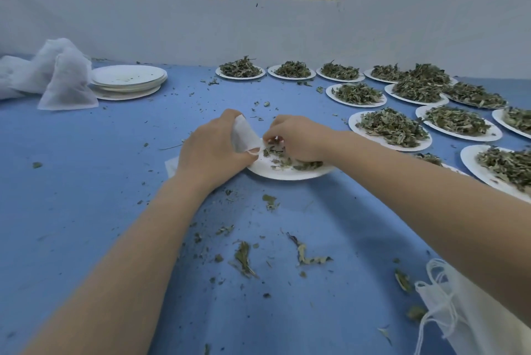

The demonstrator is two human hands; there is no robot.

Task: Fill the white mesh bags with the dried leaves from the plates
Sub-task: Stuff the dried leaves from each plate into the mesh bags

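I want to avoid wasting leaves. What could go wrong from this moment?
1. The left hand holds the small white mesh bag at the white paper plate's edge, so dried green leaves gathered by the right hand may miss it and join the crumbs on the blue cloth.
2. The right forearm may brush the nearby full plate.

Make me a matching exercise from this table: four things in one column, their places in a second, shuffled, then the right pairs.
Things:
1. stack of emptied plates
2. mesh bag being filled
3. heaped plates of dried leaves
4. pile of drawstring bags

Places:
A. near right corner of the blue cloth
B. far left, beside a standing white bag
C. rows along the far right
D. in the left hand, over the middle plate

Pairs: 1-B, 2-D, 3-C, 4-A
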